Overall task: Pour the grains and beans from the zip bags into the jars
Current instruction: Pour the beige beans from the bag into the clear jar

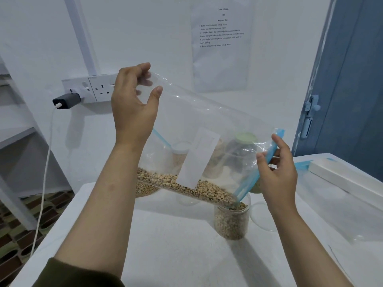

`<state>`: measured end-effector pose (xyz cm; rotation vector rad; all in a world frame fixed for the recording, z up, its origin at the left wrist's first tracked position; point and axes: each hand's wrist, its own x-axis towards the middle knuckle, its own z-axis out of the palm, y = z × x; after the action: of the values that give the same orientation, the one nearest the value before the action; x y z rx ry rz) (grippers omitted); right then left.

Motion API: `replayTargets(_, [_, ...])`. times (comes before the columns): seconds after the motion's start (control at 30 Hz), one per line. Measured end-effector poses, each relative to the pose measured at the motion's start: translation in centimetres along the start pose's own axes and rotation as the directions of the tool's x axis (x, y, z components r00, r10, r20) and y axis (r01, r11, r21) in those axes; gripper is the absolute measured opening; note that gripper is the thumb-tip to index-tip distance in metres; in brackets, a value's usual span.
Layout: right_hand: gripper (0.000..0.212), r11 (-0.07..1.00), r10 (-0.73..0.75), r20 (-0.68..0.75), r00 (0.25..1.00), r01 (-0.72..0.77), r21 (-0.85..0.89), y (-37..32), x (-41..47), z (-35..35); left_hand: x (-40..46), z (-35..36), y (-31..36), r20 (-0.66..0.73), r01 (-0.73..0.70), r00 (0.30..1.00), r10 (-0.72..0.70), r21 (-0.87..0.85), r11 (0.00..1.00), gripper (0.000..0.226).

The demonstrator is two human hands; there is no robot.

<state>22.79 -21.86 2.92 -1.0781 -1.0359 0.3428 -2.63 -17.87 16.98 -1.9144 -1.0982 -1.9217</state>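
Bare tabletop [165, 245] near front: free passage. Behind: jars [182, 154] crowd rear; white box [339, 175] blocks right.

I stood before a white wall [145, 27] with a double socket [97, 88], a charger [66, 100], a printed sheet [220, 44]; a blue door [352, 90] stood right.

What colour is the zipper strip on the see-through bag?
Light blue. The zipper strip along the mouth of the clear plastic zip bag shows best in the head view.
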Motion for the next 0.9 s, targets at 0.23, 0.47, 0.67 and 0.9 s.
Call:
replayTargets(0.23, [0.048, 1.0, -0.01, -0.007, 1.0, 0.01, 0.002, 0.17, 0.13, 0.01, 0.06, -0.11, 0.01, -0.004, 0.003, 1.0, -0.003, 0.003, 1.0, 0.041])
replayTargets(0.47, [0.048, 1.0, -0.012, -0.012, 1.0, 0.012, -0.009, 0.32, 0.23, 0.32, -0.08, -0.13, -0.12, -0.011, 0.007, 1.0, -0.007, -0.002, 1.0, 0.041])
replayTargets(0.67, [0.047, 1.0, -0.017, -0.014, 1.0, 0.017, -0.017, 0.57, 0.39, 0.21, 0.06, 0.07, -0.06, -0.006, 0.001, 1.0, -0.001, -0.007, 1.0, 0.04])
replayTargets(0.9, [0.047, 0.997, -0.058, -0.002, 0.998, 0.057, -0.057, 0.87, 0.4, 0.11, 0.12, 0.38, -0.16, -0.016, -0.014, 1.0, 0.014, -0.016, 1.0, 0.039])
